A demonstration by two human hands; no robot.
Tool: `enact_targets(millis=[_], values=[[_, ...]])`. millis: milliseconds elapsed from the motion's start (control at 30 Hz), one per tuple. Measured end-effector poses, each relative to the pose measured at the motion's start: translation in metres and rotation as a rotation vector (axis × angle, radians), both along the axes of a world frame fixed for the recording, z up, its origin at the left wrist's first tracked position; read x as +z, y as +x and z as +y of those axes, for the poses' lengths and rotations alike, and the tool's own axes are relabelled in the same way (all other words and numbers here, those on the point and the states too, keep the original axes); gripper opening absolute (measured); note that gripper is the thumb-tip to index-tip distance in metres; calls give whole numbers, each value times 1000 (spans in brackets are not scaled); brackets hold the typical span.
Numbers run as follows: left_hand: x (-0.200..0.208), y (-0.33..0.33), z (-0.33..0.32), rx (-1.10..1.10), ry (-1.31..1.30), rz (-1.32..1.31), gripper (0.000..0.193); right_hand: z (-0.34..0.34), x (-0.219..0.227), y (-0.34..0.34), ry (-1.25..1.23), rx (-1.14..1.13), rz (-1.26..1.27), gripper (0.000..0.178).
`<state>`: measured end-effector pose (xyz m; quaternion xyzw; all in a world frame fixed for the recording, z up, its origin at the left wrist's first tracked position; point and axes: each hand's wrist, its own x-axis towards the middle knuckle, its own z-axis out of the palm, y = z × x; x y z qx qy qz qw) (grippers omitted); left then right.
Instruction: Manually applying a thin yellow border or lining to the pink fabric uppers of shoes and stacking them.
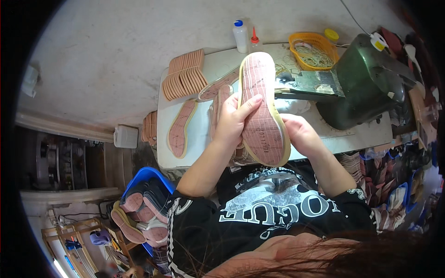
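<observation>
A pink plaid shoe sole (262,125) with a yellowish edge is held up over the table, its toe end pointing away from me. My left hand (235,116) is closed round its left side, with the thumb lying across the plaid face. On the opposite edge, nearer the heel, my right hand (300,133) pinches the rim; its fingertips are partly hidden behind the sole. Behind my left hand lie more soles, one of them a loose plaid sole (181,129) flat at the table's left. What lies directly under the held sole cannot be seen.
A green machine (366,88) with a flat arm stands at the right of the white table (201,155). Stacked pink soles (184,74), a blue-capped bottle (240,36), a red-tipped bottle (255,42) and a yellow basket (320,37) line the back. A blue bin (150,173) with soles stands lower left.
</observation>
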<state>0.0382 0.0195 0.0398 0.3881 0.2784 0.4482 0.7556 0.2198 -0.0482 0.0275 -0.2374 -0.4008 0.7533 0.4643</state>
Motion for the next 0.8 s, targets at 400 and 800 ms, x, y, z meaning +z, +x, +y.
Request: enact_targets(millis=[400,800], values=[[-7,24,-16,-80,219,192,35,33,-36,38,-93,303,-59,34],[3,43,24,80,456,513,54,38,-15,22,70,-170,-331,25]])
